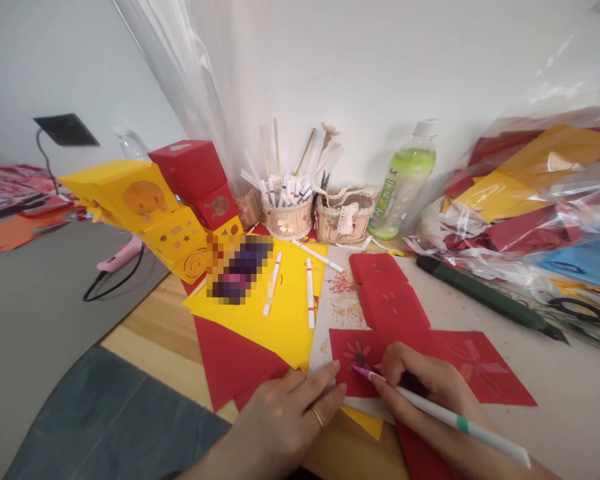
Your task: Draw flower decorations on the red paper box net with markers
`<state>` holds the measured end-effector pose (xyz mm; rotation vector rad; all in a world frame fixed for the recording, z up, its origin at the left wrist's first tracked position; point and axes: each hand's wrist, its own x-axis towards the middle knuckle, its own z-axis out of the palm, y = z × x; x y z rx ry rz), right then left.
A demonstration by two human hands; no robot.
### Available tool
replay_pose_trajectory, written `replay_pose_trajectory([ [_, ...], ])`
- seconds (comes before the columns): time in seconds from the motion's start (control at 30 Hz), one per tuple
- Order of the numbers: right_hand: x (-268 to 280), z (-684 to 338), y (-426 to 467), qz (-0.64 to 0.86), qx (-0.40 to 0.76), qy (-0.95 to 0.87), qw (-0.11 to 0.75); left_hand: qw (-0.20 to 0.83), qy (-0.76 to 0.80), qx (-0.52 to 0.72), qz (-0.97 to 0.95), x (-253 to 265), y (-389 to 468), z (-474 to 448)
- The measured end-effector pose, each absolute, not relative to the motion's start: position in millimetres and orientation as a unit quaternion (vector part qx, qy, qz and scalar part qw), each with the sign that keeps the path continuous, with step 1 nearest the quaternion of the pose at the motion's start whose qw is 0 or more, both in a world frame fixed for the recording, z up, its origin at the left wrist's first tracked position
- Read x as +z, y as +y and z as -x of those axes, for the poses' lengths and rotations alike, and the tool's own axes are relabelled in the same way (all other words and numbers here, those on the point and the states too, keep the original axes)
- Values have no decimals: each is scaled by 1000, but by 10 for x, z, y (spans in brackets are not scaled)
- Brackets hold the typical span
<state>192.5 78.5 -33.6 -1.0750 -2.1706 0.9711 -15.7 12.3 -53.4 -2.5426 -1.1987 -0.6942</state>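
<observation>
Nearest, the left hand (295,407) (ring (319,419) on one finger) rests loosely spread, gripping nothing, on the left edge of the red cutout (400,313); the right hand (425,377) pinches a white marker (430,405), tip on the cutout's left flap. Farther left lies yellow paper (250,327).

From over here I see a white pen (463,425) with a green stripe and a pinky-purple tip. The card (399,308) is red, and one drawn flower (359,354) on it has a dark middle. The big paper (255,323) is bright yellow. A yellow box (174,251) has brown dots and a star. The bottle (409,179) is light green.
</observation>
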Motion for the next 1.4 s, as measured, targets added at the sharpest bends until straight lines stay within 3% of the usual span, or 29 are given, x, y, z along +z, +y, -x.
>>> replay_pose_trajectory([
  [1.03,-346,-1936,781,416,373,-790,254,120,-407,-229,876,-534,112,170],
  [1.4,-240,-1985,969,471,508,-590,415,105,-404,-279,865,-540,117,159],
])
